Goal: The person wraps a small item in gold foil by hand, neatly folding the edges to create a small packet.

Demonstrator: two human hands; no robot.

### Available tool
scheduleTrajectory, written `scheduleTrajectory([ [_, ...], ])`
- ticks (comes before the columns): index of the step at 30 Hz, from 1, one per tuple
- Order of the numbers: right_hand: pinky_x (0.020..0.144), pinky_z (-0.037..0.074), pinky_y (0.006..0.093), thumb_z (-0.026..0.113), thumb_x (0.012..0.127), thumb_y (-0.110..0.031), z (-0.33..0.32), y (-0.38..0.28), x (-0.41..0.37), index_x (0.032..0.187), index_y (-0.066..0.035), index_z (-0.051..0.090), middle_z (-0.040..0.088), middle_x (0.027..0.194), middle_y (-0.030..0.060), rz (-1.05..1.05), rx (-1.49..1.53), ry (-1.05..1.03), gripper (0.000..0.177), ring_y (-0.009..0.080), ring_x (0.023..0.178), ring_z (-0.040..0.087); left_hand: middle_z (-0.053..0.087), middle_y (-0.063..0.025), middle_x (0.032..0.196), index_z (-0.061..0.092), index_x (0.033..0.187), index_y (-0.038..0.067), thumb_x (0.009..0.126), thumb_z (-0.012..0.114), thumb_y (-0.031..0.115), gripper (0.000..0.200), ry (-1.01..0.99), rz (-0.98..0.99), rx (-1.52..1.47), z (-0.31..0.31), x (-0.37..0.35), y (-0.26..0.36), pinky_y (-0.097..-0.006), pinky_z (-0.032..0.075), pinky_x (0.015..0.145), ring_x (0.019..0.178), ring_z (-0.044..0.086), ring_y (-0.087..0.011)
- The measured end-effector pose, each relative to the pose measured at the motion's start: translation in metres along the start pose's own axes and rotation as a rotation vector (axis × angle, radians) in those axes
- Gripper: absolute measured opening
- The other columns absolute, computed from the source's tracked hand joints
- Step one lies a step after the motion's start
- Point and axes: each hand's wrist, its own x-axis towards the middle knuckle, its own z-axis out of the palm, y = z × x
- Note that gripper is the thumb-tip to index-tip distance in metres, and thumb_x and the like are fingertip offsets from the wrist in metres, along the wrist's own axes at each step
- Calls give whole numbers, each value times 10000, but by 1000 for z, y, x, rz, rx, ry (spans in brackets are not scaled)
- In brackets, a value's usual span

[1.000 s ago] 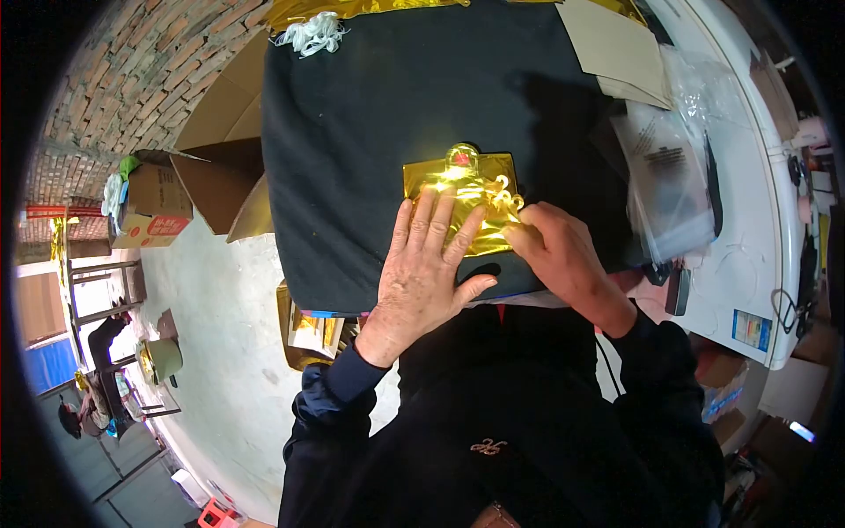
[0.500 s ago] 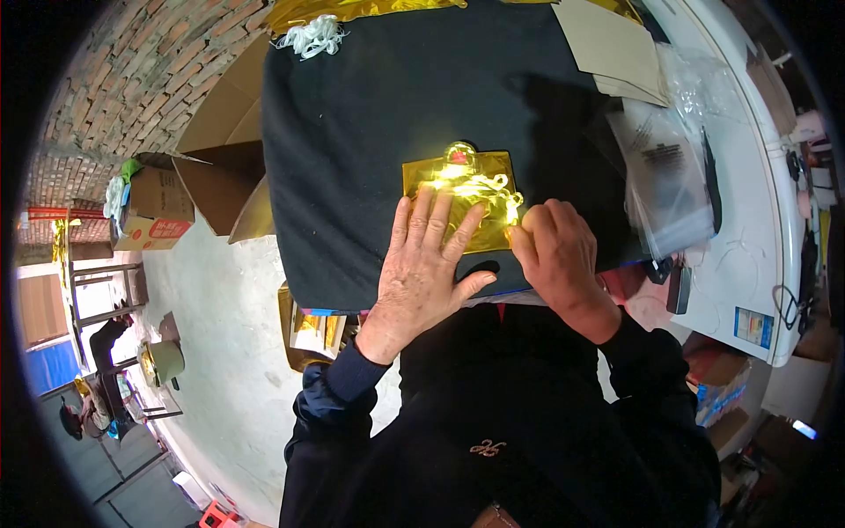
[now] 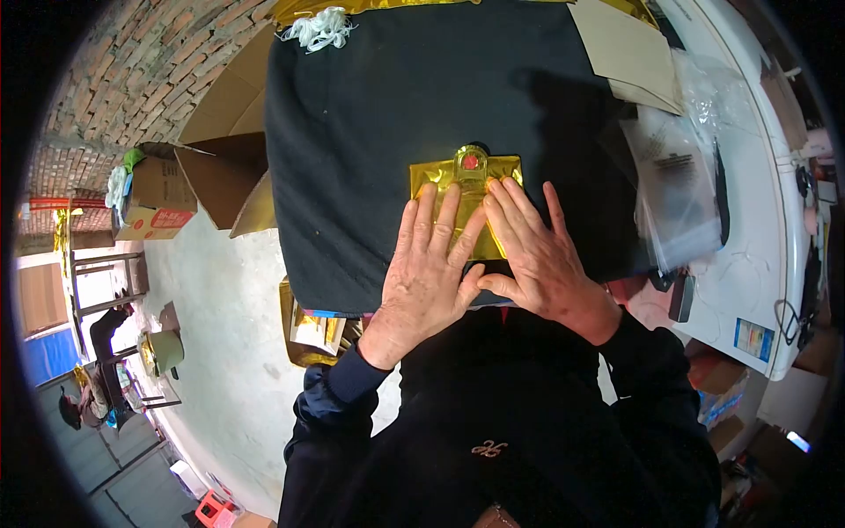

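A shiny gold foil sheet (image 3: pixel 426 176) lies on the black cloth in front of me. Near its top edge is a rounded gold piece with a red spot (image 3: pixel 471 162). My left hand (image 3: pixel 428 268) lies flat with fingers spread over the left part of the foil. On the right part rests my right hand (image 3: pixel 547 268), also flat, its fingers stretched out. Both thumbs meet or nearly meet at the lower edge. Much of the foil is hidden under the hands.
Black cloth (image 3: pixel 396 88) covers the work surface. White strings (image 3: pixel 319 30) lie at its far left corner. Cardboard sheets (image 3: pixel 629 53) and clear plastic bags (image 3: pixel 673 189) lie to the right, beside a white surface (image 3: pixel 744 255). An open cardboard box (image 3: pixel 224 158) stands at the left.
My right hand has opened from a closed grip and moved left, flat onto the foil. The shiny loose strands seen on the foil's right no longer show. My left hand stays nearly in place.
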Motion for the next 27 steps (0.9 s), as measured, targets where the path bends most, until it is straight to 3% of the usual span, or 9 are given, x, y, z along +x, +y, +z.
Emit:
scheduleTrajectory([
  [10,1275,17,627,626,898,-665,7,1,-1,1524,68,441,362,1634,226,-13,4,42,982,322,1580,239,277,-247,1678,363,1597,6,1082,430,386,644,60,-33,-48,0,-3,0,-542,139,1295,1589,190,-406],
  [13,1275,13,625,699,870,-610,6,0,-1,1528,62,443,366,1635,230,-14,24,59,974,333,1576,254,282,-235,1681,354,1603,6,1092,417,403,650,181,-64,-159,-4,-2,-5,-536,133,1295,1594,187,-382],
  [18,1273,29,630,776,825,-546,5,0,-1,1531,51,445,369,1637,227,-39,54,96,982,337,1574,261,328,-215,1664,363,1600,11,1104,413,416,641,185,-99,-20,-6,9,-17,-512,159,1295,1582,243,-349],
  [26,1263,77,654,798,786,-570,5,-1,-1,1527,48,450,381,1632,215,-19,6,100,1025,337,1572,262,422,-200,1615,418,1580,44,1095,427,469,644,172,-49,26,3,15,-22,-497,224,1283,1546,335,-326],
  [27,1261,78,660,800,782,-573,5,-1,-1,1522,49,455,382,1631,216,-17,1,104,1027,339,1571,263,428,-202,1604,421,1575,42,1067,483,434,644,182,-45,22,3,14,-21,-502,237,1273,1530,351,-334],
])
